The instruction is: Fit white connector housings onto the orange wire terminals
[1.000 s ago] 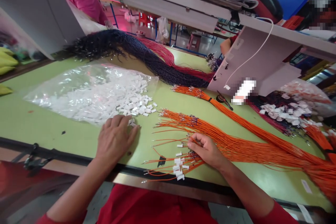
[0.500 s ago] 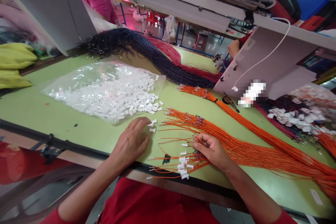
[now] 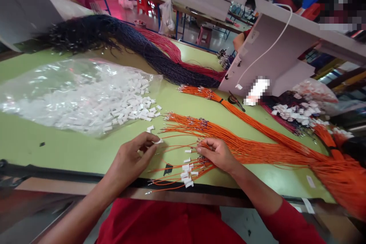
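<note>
My left hand (image 3: 132, 157) is closed in a pinch on a small white connector housing (image 3: 159, 141), just left of the orange wire tips. Beside it another white housing (image 3: 150, 128) lies on the green table. My right hand (image 3: 219, 154) is closed on an orange wire (image 3: 200, 145), its fingertips bunched near the metal terminals. A wide bundle of orange wires (image 3: 243, 141) runs under and behind this hand to the right. Several white housings (image 3: 187, 174) sit on wires below and left of the right hand. Which wire the fingers grip exactly is hard to see.
A clear plastic bag (image 3: 85, 66) spills white housings at left. Dark blue wires (image 3: 137, 42) and red wires (image 3: 168, 47) lie at the back. A tied orange bundle (image 3: 237, 112), black-handled snips (image 3: 236, 101) and a grey partition (image 3: 257, 61) stand beyond. A black strip edges the table (image 3: 80, 152).
My left hand has picked up a white housing from the table and moved toward the wire tips. The right hand keeps its pinch. The view has shifted, so things appear further left.
</note>
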